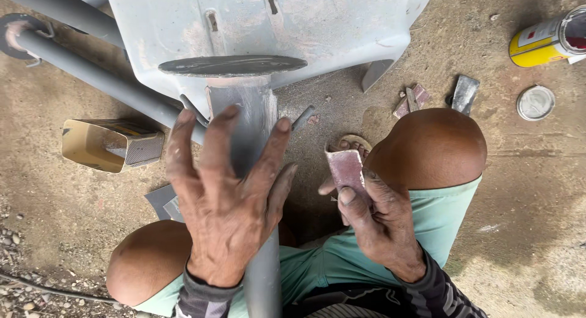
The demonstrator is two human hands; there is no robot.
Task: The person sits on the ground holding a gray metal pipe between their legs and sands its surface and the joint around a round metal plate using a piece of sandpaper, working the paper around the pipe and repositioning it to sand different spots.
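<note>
grey pipe (256, 129) | reddish sandpaper (345, 169) | yellow can (543, 44) | mint-green shorts (439, 214)

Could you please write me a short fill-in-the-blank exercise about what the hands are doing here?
1. The left hand rests spread on the grey ____.
2. The right hand holds a piece of reddish ____.
3. The spray can lying on the ground is mostly ____.

Missing words: pipe; sandpaper; yellow

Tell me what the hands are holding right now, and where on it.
The right hand pinches a folded piece of reddish sandpaper by its lower end. The left hand holds nothing; it lies spread on the grey metal tube.
</note>
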